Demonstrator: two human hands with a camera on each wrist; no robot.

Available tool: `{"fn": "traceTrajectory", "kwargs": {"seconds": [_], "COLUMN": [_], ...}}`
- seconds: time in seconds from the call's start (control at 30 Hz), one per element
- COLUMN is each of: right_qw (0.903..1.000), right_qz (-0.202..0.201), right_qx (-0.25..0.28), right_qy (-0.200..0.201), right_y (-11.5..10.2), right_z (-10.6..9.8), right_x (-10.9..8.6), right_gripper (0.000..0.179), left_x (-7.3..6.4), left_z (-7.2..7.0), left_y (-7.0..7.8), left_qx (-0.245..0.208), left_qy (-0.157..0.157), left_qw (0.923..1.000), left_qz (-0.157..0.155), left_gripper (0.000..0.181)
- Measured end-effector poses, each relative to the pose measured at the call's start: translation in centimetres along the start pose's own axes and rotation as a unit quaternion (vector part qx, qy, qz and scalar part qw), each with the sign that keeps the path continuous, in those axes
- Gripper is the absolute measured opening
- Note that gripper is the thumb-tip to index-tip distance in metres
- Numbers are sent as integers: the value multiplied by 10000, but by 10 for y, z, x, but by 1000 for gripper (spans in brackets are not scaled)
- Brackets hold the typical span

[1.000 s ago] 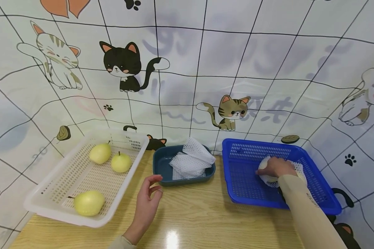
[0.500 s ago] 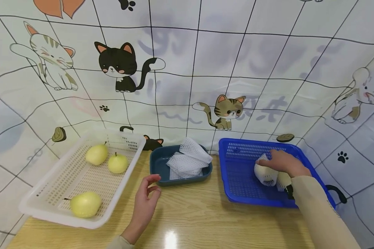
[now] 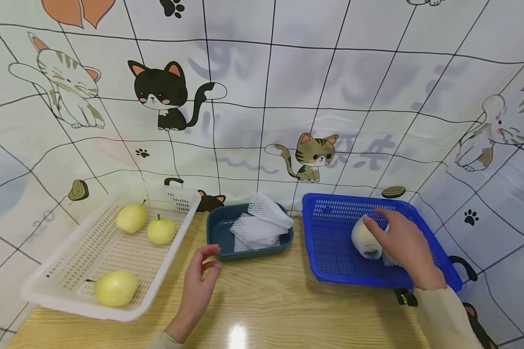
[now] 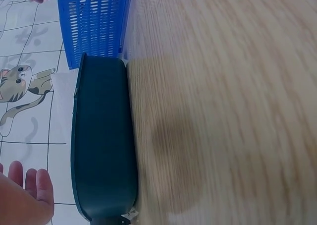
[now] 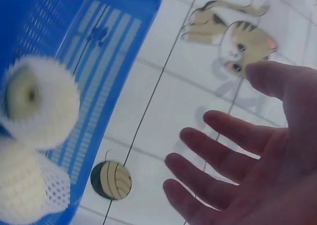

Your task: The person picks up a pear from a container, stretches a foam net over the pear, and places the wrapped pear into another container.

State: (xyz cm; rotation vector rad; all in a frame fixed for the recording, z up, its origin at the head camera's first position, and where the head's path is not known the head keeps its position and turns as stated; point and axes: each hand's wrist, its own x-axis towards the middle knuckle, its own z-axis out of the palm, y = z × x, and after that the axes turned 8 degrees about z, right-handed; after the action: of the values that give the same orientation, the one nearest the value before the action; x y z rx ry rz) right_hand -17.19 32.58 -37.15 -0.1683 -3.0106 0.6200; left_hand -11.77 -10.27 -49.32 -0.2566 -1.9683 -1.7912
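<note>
My right hand (image 3: 408,247) hovers over the blue basket (image 3: 332,232), holding nothing, its fingers spread apart in the right wrist view. Below it lie a pear in a white foam net (image 5: 47,103) and a second netted fruit (image 5: 20,185), side by side; the hand partly hides the second one in the head view. My left hand (image 3: 199,281) floats empty over the table, its fingers loosely bent, by the near left corner of a teal dish (image 3: 218,232). White foam nets (image 3: 257,231) are piled in that dish.
A white basket (image 3: 122,247) at the left holds three bare yellow pears, two at the back and one pear (image 3: 116,288) near the front. All containers stand on a wooden table (image 3: 270,300), close to a cat-patterned sheet (image 3: 240,97) behind.
My right hand has let go of the netted pear in the blue basket and drawn up and back from it. The left hand keeps its pose. The head view has shifted slightly.
</note>
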Motion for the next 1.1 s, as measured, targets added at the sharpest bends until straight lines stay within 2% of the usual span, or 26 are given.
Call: {"fn": "traceTrajectory", "kwargs": {"seconds": [0.17, 0.3, 0.4, 0.5, 0.6, 0.7, 0.8, 0.9, 0.97, 1.1], "right_qw": [9965, 9882, 9806, 9711, 9580, 9434, 9353, 9374, 9413, 9436], "right_qz": [-353, -647, -841, -1100, -1497, -1999, -2394, -2583, -2642, -2775], "right_qx": [420, 850, 1206, 1506, 1694, 1796, 1789, 1710, 1637, 1659], "right_qy": [625, 1097, 1297, 1492, 1762, 1943, 1896, 1589, 1318, 711], "right_y": [-14, -22, -32, -46, -63, -81, -100, -120, -134, -163], "right_z": [15, 30, 42, 54, 67, 83, 100, 119, 130, 151], "right_x": [-24, -39, -50, -60, -69, -75, -80, -84, -88, -93], "right_gripper": [64, 55, 52, 47, 43, 42, 44, 44, 43, 42], "left_x": [-1, -1, 0, 0, 0, 2, 6, 10, 12, 17], "left_z": [-3, -7, -11, -18, -27, -37, -50, -66, -76, -97], "left_y": [0, 1, 2, 6, 12, 20, 29, 37, 40, 42], "left_qx": [30, 28, 271, 689, 1041, 1469, 2210, 2888, 3177, 3433], "left_qy": [13, 25, -84, -290, -505, -670, -826, -1025, -1160, -1336], "left_qw": [9999, 10000, 9996, 9968, 9911, 9804, 9613, 9408, 9309, 9210], "left_qz": [106, 53, 67, 285, 663, 1133, 1425, 1452, 1382, 1268], "left_gripper": [36, 37, 38, 40, 45, 51, 56, 59, 60, 61]}}
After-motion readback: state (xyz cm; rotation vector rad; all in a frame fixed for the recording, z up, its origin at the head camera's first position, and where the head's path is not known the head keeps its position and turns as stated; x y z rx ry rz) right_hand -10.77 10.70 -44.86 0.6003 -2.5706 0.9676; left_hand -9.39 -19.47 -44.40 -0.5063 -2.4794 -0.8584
